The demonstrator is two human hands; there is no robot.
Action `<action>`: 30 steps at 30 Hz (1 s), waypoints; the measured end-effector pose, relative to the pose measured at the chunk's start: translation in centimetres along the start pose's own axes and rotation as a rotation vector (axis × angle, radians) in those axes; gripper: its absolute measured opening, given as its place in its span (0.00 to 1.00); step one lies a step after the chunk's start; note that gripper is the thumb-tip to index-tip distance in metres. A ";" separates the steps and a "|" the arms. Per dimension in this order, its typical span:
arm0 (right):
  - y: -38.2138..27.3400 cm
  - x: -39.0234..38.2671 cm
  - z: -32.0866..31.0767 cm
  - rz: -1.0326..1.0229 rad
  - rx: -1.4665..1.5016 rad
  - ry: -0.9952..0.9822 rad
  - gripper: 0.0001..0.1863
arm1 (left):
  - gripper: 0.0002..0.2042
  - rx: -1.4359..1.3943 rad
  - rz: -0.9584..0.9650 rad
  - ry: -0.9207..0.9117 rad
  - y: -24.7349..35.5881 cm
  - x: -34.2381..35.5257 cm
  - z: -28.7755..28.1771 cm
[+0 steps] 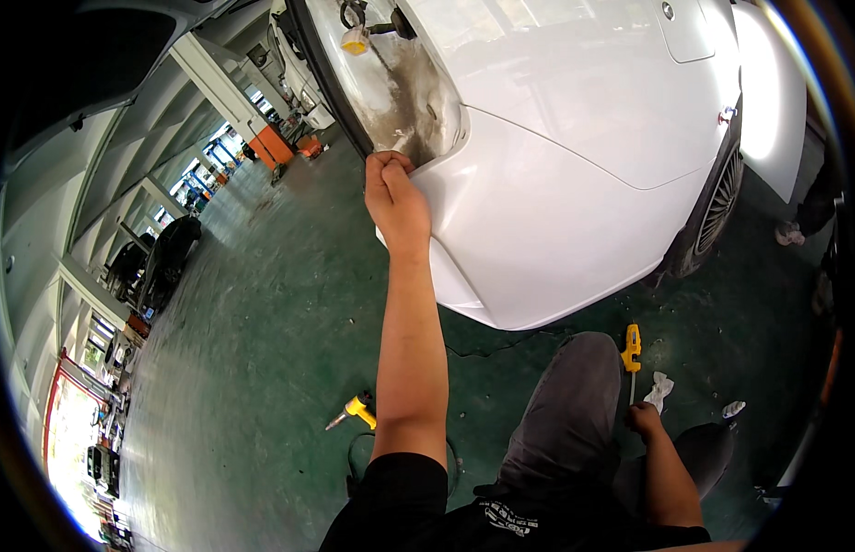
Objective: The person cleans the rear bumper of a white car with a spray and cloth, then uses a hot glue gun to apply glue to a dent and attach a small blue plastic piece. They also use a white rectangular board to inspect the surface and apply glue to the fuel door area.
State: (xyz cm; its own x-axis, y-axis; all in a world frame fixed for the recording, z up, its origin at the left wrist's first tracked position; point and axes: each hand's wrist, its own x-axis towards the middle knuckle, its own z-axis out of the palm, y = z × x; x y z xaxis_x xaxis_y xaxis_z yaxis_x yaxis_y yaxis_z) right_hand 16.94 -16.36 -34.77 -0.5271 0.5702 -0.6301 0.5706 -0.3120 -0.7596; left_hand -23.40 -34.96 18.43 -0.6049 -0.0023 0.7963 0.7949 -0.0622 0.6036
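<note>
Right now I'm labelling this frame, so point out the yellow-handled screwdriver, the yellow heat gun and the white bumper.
yellow-handled screwdriver (633,347): head view, on its yellow handle.
yellow heat gun (358,408): head view, on its yellow body.
white bumper (556,221): head view, on the bare painted panel.

The person wears a black short-sleeved shirt whose sleeve ends just above the elbow, leaving both forearms bare. A small white printed mark sits on the shirt's lower front, near the waist. The trousers are grey, smooth and plain over the raised knee, with no visible pockets or seams. The left hand (396,198) and the right hand (645,419) are both bare: no gloves, no watch, no rings or bands to be seen on either of the 2 wrists.
</note>
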 end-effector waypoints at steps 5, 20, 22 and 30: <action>-0.3 -0.2 0.1 0.015 0.011 -0.004 0.13 | 0.09 0.031 0.008 0.005 -0.2 0.0 0.1; -0.8 -0.6 0.1 0.014 0.009 0.006 0.13 | 0.07 0.026 -0.049 -0.029 -0.1 0.0 -0.1; -0.8 -0.5 0.1 0.016 -0.002 0.004 0.13 | 0.07 0.019 -0.056 -0.027 -0.1 0.0 -0.1; -0.9 -0.3 0.2 0.026 0.006 0.002 0.13 | 0.05 -0.017 -0.066 -0.030 -0.2 0.0 0.0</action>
State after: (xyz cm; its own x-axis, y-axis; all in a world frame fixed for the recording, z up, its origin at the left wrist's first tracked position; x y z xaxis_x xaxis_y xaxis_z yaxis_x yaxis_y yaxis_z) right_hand 16.44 -16.45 -33.97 -0.5110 0.5630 -0.6495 0.5804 -0.3314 -0.7439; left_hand -23.56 -34.96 18.34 -0.6542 0.0319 0.7556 0.7520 -0.0783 0.6545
